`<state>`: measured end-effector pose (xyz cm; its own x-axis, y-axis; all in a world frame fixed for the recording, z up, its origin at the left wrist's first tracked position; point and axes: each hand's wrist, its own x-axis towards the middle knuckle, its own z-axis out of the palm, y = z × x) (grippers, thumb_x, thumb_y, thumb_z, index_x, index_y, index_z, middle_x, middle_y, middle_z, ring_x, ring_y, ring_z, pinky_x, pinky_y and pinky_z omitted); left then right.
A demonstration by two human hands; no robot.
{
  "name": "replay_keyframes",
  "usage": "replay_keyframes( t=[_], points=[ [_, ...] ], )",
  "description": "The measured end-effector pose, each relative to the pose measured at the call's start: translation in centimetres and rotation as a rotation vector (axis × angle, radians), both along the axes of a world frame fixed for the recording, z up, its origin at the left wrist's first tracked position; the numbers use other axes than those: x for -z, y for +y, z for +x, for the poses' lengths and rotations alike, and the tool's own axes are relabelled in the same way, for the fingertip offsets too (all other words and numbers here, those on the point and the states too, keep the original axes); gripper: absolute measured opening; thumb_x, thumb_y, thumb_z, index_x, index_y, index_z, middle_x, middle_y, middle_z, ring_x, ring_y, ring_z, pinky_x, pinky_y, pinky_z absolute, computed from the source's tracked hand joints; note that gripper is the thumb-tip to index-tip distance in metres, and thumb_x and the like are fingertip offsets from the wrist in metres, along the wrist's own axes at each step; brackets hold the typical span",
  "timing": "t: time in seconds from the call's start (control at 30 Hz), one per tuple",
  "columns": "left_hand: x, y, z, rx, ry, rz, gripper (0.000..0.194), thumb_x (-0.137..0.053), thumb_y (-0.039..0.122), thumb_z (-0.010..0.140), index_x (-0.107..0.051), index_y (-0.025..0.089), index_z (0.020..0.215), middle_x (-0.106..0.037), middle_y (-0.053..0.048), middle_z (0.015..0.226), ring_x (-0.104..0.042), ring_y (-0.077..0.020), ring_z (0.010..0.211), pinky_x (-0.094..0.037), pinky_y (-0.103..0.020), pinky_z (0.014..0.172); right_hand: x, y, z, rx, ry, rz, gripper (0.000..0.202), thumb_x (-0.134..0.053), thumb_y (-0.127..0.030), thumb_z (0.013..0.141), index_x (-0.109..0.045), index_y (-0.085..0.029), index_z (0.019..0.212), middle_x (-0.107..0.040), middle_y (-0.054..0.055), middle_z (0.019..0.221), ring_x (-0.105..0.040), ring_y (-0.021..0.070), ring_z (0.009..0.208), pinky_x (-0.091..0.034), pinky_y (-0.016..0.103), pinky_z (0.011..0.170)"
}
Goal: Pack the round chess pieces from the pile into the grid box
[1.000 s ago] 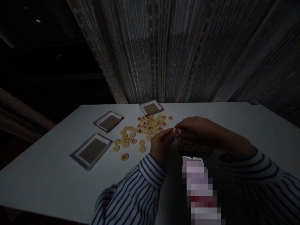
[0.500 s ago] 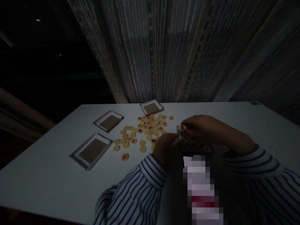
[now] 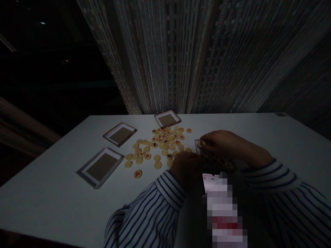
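My right hand (image 3: 219,143) is closed over the far left part of a small open box (image 3: 197,148). Between its fingertips is a round Chinese chess piece (image 3: 201,143) with a dark character on its face. Inside the box, more chess pieces (image 3: 219,160) lie in rows, mostly in shadow. At the box's left side is my left hand (image 3: 184,167), its fingers curled; what they grip is too dark to make out. Left of that hand, several loose chess pieces (image 3: 165,141) are scattered, some showing red or black characters, others blank side up.
On the white table (image 3: 64,162) lie a grey shallow tray (image 3: 100,167) and two brown-rimmed ones, one at left (image 3: 120,133) and one at the back (image 3: 168,119). A lit phone (image 3: 208,181) is close to me, partly pixelated. A string curtain (image 3: 160,62) hangs behind the table.
My right hand has dropped slightly towards the box, still with the piece. My left hand has shifted a little lower, and its fingers are now more in shadow. The loose pieces have not moved.
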<state>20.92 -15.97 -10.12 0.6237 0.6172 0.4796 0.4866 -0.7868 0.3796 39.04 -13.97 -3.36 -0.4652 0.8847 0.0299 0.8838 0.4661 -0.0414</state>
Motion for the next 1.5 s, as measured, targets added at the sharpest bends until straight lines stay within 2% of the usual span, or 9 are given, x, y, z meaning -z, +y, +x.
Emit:
replay_keyframes(
  t=[0.2,0.33,0.7,0.9,1.1,1.33,1.5],
  points=[
    [0.2,0.1,0.0,0.037,0.013,0.0,0.023,-0.052,0.026,0.083,-0.071,0.015,0.078,-0.068,-0.009,0.073,-0.061,-0.0182,0.066,-0.047,-0.03,0.061,0.4,0.2,0.0,0.007,-0.019,-0.024,0.03,-0.04,-0.033,0.086,-0.065,-0.019,0.097,-0.069,0.008,0.09,-0.062,0.0204,0.08,-0.042,0.031,0.065],
    [0.4,0.1,-0.2,0.014,-0.002,0.008,0.018,-0.056,0.025,0.081,-0.071,0.016,0.08,-0.068,-0.009,0.077,-0.062,-0.0191,0.07,-0.047,-0.031,0.064,0.4,0.1,-0.2,0.017,-0.032,-0.035,0.031,-0.039,-0.031,0.087,-0.065,-0.018,0.097,-0.069,0.009,0.089,-0.063,0.0204,0.079,-0.042,0.031,0.065],
    [0.3,0.1,-0.2,0.02,-0.023,0.007,0.024,-0.051,0.028,0.083,-0.071,0.016,0.075,-0.067,-0.009,0.071,-0.061,-0.0183,0.067,-0.046,-0.03,0.063,0.8,0.2,-0.1,-0.054,-0.051,-0.04,0.029,-0.038,-0.031,0.088,-0.065,-0.02,0.089,-0.068,0.007,0.083,-0.06,0.0171,0.071,-0.039,0.029,0.063],
    [0.4,0.3,-0.1,0.066,0.011,0.0,0.021,-0.051,0.022,0.082,-0.07,0.016,0.073,-0.066,-0.007,0.07,-0.058,-0.0154,0.062,-0.043,-0.027,0.059,1.1,0.3,0.0,-0.053,-0.091,-0.053,0.029,-0.038,-0.03,0.087,-0.065,-0.019,0.09,-0.067,0.008,0.085,-0.06,0.0179,0.073,-0.038,0.029,0.063],
    [0.5,0.4,0.1,0.059,0.031,0.009,0.021,-0.052,0.021,0.081,-0.07,0.015,0.073,-0.068,-0.008,0.071,-0.059,-0.0173,0.065,-0.044,-0.03,0.06,1.2,0.3,0.0,-0.058,-0.097,-0.054,0.027,-0.04,-0.029,0.086,-0.064,-0.019,0.085,-0.066,0.007,0.083,-0.059,0.017,0.071,-0.037,0.028,0.063],
    [0.6,0.5,0.0,0.093,0.039,0.012,0.023,-0.05,0.024,0.082,-0.069,0.016,0.072,-0.066,-0.006,0.068,-0.058,-0.0155,0.063,-0.044,-0.029,0.061,1.4,0.2,0.1,-0.065,-0.083,-0.032,0.025,-0.042,-0.027,0.085,-0.065,-0.018,0.086,-0.066,0.007,0.082,-0.058,0.0164,0.071,-0.038,0.029,0.064],
    [0.3,0.3,-0.1,0.059,0.051,0.006,0.023,-0.05,0.024,0.082,-0.069,0.016,0.072,-0.066,-0.007,0.069,-0.057,-0.0151,0.061,-0.044,-0.028,0.059,1.0,0.1,0.0,-0.053,-0.091,-0.023,0.028,-0.04,-0.027,0.086,-0.065,-0.019,0.095,-0.067,0.008,0.086,-0.06,0.0182,0.075,-0.038,0.03,0.064]
  ],
)
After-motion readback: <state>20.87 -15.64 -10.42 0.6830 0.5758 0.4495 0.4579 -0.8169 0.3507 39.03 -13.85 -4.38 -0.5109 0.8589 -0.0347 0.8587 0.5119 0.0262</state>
